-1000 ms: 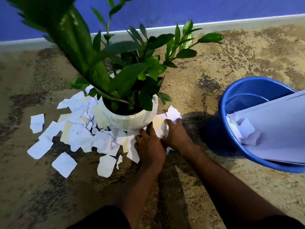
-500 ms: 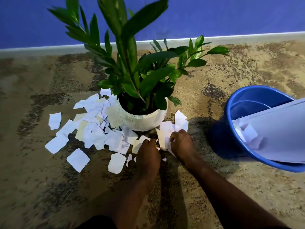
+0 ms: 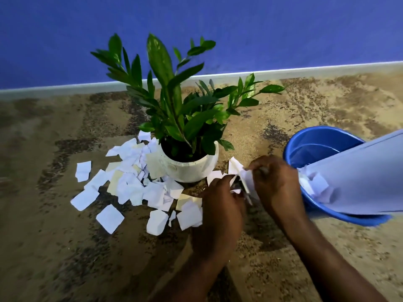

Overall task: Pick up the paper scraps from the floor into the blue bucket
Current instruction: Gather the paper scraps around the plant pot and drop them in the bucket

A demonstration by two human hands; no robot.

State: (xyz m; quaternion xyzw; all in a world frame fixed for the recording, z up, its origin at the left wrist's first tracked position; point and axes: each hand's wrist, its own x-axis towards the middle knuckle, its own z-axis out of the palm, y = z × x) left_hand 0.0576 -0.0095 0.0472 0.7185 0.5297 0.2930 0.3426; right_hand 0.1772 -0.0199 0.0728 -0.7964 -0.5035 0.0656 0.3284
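Note:
Several white and cream paper scraps (image 3: pixel 130 184) lie spread on the floor left of and in front of a white plant pot (image 3: pixel 192 168). My left hand (image 3: pixel 220 205) and my right hand (image 3: pixel 274 184) are raised just right of the pot, both gripping a bunch of scraps (image 3: pixel 241 177) between them. The blue bucket (image 3: pixel 314 144) stands at the right, tilted toward me, with a few scraps (image 3: pixel 316 186) and a large white sheet (image 3: pixel 366 177) inside.
A leafy green plant (image 3: pixel 174 105) rises from the pot and overhangs the scraps. A blue wall (image 3: pixel 196 29) with a pale skirting (image 3: pixel 65 90) runs along the back. The floor (image 3: pixel 65 258) is mottled brown and tan.
Both hands have lifted off the floor with a bunch of scraps and shifted right toward the bucket. The camera has pulled back and up, so the plant sits lower in view.

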